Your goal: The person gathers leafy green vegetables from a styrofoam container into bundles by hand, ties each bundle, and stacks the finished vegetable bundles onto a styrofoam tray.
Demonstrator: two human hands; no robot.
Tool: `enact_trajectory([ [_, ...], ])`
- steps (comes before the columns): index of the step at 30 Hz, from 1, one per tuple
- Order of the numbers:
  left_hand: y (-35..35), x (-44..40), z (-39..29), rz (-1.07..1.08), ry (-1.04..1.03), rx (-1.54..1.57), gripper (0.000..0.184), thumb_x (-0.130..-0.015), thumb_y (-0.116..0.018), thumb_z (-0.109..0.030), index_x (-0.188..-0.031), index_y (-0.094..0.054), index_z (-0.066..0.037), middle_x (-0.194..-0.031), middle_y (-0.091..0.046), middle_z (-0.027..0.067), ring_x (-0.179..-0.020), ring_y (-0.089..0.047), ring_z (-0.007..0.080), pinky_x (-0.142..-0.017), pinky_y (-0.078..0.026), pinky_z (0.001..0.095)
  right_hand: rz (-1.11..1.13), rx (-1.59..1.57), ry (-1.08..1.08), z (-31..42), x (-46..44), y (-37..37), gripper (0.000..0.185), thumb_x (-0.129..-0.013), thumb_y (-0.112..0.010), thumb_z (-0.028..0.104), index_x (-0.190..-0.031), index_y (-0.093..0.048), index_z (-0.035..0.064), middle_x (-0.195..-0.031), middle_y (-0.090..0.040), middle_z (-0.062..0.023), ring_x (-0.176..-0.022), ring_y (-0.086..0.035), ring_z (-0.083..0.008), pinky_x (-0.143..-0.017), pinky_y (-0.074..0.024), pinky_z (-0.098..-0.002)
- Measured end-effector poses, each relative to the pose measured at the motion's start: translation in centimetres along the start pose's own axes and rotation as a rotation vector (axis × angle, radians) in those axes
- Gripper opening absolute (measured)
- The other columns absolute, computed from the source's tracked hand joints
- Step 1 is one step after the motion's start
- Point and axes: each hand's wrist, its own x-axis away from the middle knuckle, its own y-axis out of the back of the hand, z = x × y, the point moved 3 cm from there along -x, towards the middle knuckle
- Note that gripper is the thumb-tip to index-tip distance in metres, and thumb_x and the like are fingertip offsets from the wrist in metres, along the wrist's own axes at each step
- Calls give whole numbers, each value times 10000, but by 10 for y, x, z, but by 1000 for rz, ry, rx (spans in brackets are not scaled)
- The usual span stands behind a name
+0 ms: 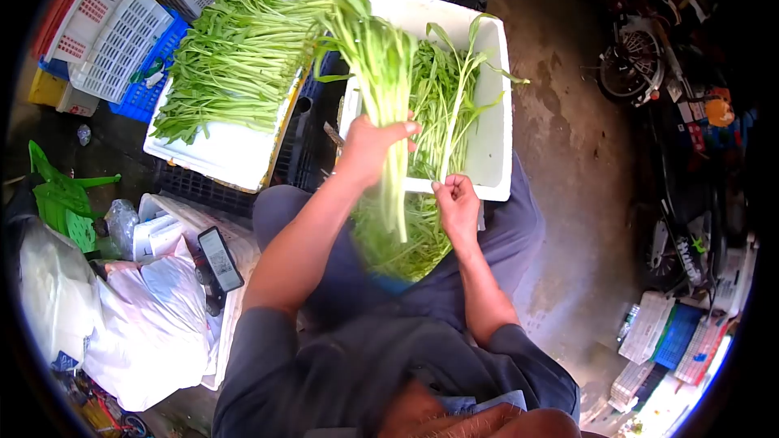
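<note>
My left hand (375,146) is wrapped round a bunch of long green leafy stalks (380,73), leaves up and pale stem ends hanging down. In my right hand (458,196) a single leafy stalk (453,122) is pinched near its lower end, at the near rim of a white foam box (488,146). More greens (427,81) lie inside that box. A pile of greens (243,61) rests on a white foam lid (213,158) at the left. Loose trimmings (398,247) lie between my legs, below the bunch.
Plastic baskets (130,36) are stacked at the upper left. Near my left side are a white container with bags (150,316) and a phone (220,259). Motorbikes (641,61) and more crates (677,337) line the right side.
</note>
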Motion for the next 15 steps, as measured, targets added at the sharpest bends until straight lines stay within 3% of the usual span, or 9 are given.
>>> enact_trajectory([
  [1,-6,2,1,6,10,-11,306,-844,-767,-37,-1117,-644,24,-951,-697,77,-816,-709,192,-706,-604,324,4,-10,-22,-4,8,-3,182,-910,-731,86,-986,-593,-6,-764,-578,22,-663,-507,-55,-589,-435,-228],
  [5,-11,2,13,35,-55,-85,277,-852,-759,-42,-1111,-670,-2,-949,-701,69,-785,-680,163,-702,-568,296,-71,192,225,-4,33,-16,203,-879,-753,97,-1003,-624,0,-766,-642,-39,-659,-573,-119,-628,-496,-289],
  [8,1,-5,25,10,-117,-176,291,-839,-761,-86,-1074,-674,61,-907,-716,118,-717,-668,167,-662,-519,299,-46,308,281,3,44,-22,203,-865,-761,114,-999,-642,18,-744,-648,-76,-637,-601,-161,-611,-505,-314],
  [12,10,-11,35,-38,-131,-209,266,-834,-759,-92,-1046,-690,53,-891,-717,119,-744,-665,206,-706,-523,335,4,448,387,6,46,-26,199,-870,-754,154,-980,-643,31,-710,-642,-106,-622,-639,-225,-609,-518,-375],
  [15,14,-14,39,-12,-130,-312,265,-852,-724,-41,-1099,-677,46,-939,-719,110,-777,-678,182,-702,-547,320,194,423,178,-3,41,-24,310,-897,-724,186,-1144,-632,22,-943,-703,-148,-864,-690,-242,-763,-545,-377],
])
